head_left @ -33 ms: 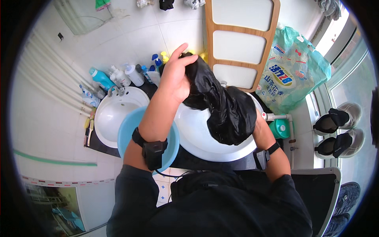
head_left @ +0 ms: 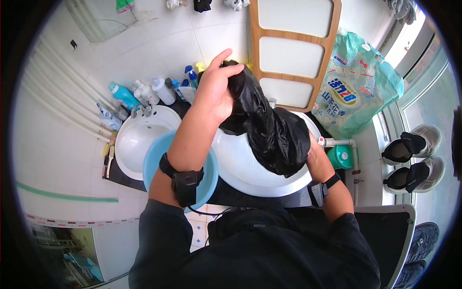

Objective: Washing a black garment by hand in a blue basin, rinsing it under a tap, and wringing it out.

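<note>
A bunched, shiny black garment is held up over a large white washbasin; its exact kind is not clear. My left hand has hold of its upper left end. Two of its fingers stretch out above the fabric, while the others are hidden by it. At the lower right end, my right hand grips the garment, with the fingers mostly hidden behind the dark folds. A light-blue plastic tub sits under my left forearm, left of the basin.
Left of the tub is a small white sink with a metal tap. Several bottles line the wall. A wood-framed panel leans behind the basin, beside a green detergent bag. Shoes stand at the right.
The garment's hanging lower part has shifted slightly left and upward. My left hand has moved up a little; both hands keep their hold.
</note>
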Demonstrator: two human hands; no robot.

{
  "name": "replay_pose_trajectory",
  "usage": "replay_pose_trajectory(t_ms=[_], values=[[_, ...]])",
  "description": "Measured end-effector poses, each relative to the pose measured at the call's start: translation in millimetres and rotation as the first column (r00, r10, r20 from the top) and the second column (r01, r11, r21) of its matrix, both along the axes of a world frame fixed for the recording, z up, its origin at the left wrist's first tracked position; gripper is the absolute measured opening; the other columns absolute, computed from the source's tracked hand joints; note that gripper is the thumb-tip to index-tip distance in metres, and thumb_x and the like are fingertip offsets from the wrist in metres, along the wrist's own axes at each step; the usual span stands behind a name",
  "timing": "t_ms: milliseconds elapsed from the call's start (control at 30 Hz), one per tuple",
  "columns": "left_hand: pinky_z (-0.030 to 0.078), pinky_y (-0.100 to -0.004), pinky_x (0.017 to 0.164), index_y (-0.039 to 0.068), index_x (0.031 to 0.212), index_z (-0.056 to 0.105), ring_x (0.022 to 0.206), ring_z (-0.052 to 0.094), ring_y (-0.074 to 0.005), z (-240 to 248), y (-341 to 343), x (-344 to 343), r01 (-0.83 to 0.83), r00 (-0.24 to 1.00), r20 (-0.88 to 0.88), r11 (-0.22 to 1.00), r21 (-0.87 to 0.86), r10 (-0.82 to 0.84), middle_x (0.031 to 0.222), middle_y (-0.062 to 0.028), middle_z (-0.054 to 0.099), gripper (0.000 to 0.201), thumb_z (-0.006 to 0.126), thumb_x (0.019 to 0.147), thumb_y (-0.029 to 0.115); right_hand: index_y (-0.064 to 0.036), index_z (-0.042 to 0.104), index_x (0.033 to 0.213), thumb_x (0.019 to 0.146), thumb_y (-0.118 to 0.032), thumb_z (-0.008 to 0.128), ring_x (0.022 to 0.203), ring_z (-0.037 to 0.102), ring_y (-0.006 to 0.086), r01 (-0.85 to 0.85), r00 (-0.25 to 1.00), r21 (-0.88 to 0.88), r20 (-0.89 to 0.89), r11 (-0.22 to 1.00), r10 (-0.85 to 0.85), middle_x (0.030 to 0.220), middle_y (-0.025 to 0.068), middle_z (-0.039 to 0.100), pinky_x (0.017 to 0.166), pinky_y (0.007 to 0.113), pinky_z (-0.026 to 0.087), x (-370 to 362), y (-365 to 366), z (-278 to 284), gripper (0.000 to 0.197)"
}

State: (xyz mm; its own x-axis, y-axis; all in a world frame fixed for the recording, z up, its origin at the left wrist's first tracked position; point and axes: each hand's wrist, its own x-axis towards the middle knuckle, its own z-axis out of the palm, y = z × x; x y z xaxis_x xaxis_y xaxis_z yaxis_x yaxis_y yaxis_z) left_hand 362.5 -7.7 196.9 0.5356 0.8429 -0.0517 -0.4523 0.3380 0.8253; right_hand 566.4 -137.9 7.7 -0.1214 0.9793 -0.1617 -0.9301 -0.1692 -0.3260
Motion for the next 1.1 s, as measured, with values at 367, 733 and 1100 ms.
replay_pose_trajectory(t_ms=[367, 733, 1100], values=[[0.047, -0.0438, 0.092, -0.006, 0.106, 0.048, 0.098, 0.059, -0.0304, 106, 27, 9, 0.274, 0.954, 0.13, 0.962, -0.003, -0.271, 0.104, -0.0188, 0.059, 0.022, 0.052, 0.091, 0.009, -0.0041, 0.056, 0.119, 0.099, -0.031, 0.045, 0.1, 0.055, 0.0154, 0.649, 0.309, 0.207, 0.808, 0.732, -0.502, 0.102, 0.0034, 0.06, 0.093, 0.035, 0.041, 2, -2, 76, 0.035], [0.042, -0.049, 0.101, -0.009, 0.116, 0.039, 0.106, 0.052, -0.0358, 109, 12, 32, 0.172, 0.973, 0.133, 0.978, 0.121, -0.188, 0.114, -0.0247, 0.047, 0.036, 0.042, 0.08, -0.008, 0.0083, 0.047, 0.117, 0.076, 0.003, 0.051, 0.097, 0.061, 0.0329, 0.319, -0.381, 0.757, 0.653, 0.57, -0.654, 0.102, 0.0235, 0.06, 0.089, 0.036, 0.045, -62, 58, 159, 0.041], [0.049, -0.0405, 0.096, -0.008, 0.123, 0.045, 0.104, 0.059, -0.0276, 108, 34, -7, 0.092, 0.996, -0.038, 0.907, 0.41, -0.084, 0.11, -0.019, 0.056, 0.032, 0.046, 0.091, -0.005, 0.0024, 0.061, 0.101, 0.089, -0.002, 0.039, 0.081, 0.063, 0.0237, 0.265, -0.48, 0.846, 0.533, 0.464, -0.697, 0.085, 0.0174, 0.065, 0.078, 0.032, 0.047, 1, 37, 224, 0.026]])
